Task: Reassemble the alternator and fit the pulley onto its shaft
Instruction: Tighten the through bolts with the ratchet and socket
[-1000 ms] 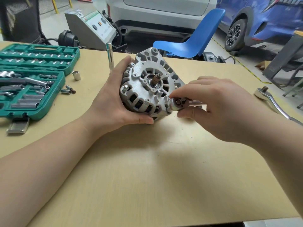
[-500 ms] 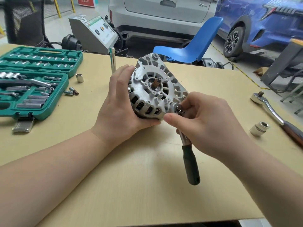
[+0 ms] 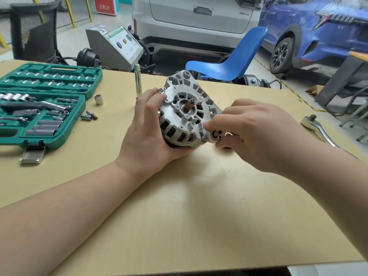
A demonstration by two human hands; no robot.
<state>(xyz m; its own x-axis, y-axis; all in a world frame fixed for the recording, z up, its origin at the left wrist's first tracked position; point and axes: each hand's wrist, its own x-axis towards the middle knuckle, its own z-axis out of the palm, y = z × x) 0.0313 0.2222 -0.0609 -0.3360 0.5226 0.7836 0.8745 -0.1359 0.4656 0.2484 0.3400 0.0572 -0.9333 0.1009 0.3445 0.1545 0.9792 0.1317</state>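
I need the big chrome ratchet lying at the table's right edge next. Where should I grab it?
Grip the chrome ratchet by its long handle, coming from above with the right hand. The handle runs toward the table's right edge and is slimmer than the round head, so the fingers can wrap it.

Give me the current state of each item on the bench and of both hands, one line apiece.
alternator: tilted on the table, shaft bare, no pulley fitted
left hand: grips the alternator's side
right hand: holds a small ratchet head at a lower housing bolt
socket case: open
large ratchet: lying loose at the right
loose socket: standing upright by the case
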